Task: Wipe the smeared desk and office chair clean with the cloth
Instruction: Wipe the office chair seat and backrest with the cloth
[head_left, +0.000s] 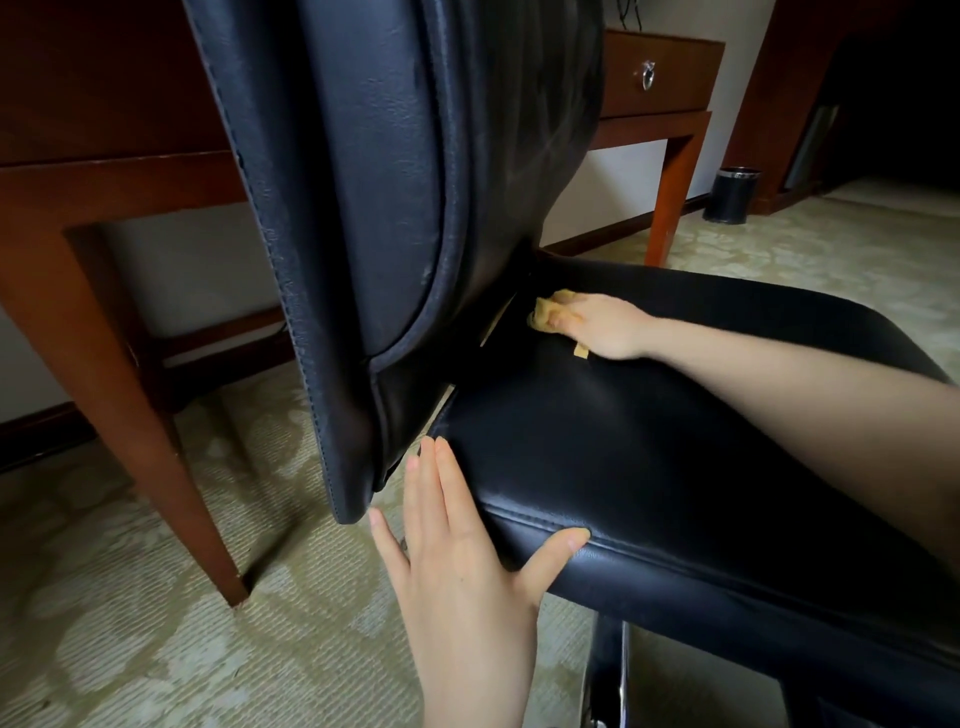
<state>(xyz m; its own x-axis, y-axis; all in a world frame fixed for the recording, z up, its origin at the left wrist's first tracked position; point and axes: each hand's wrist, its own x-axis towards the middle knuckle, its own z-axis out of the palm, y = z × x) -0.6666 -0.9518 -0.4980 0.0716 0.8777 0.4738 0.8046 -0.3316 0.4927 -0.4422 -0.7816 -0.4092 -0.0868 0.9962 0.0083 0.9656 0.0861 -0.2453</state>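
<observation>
Your right hand lies on the far back of the seat of the black office chair. Its fingers are curled over the bunched yellow cloth and hold it against the leather. The cloth sits under and just past your fingertips, right at the gap where the seat meets the backrest. A small tab of it pokes out from under the heel of your palm. From this angle the fingertips are mostly buried in the fabric, so the hold looks like a curled clamp rather than a flat press, but it is hard to be sure.

Your left hand rests flat against the near side edge of the seat. Its fingers are straight and close together, pointing up toward the lower corner of the backrest, which hangs just beside their tips. The thumb is spread wide and lies along the seam of the seat edge. This hand grips nothing.

The wooden desk stands beyond the backrest, well away from both sets of fingers, and its drawer is shut. A dark waste bin sits on the pale patterned carpet past the desk's far leg.
</observation>
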